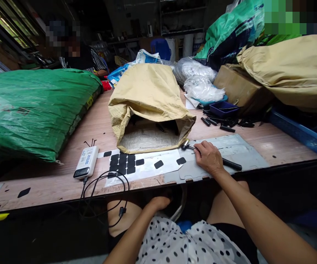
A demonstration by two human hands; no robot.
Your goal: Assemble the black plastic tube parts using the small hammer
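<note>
Right hand [210,159]: clamped around a hammer [231,164], over the grey board [239,146] on the worktop [51,185]; metal head [185,145] at 10 o'clock of that hand.
Left hand [161,202]: apart from the right, at its 8 o'clock, below the worktop edge; partly hidden, grip cannot be told.
Tan sack [150,88]: 11 o'clock, mouth gaping.
White sheet [148,172], black patches [131,164]: 9 o'clock.

Observed at upper left a barred window [12,29] admitting daylight, at the rear a dim wall [147,13] with dark shelves [184,11], near them a blue chair [160,48], and in the foreground a wood-grain table [92,126].
</note>
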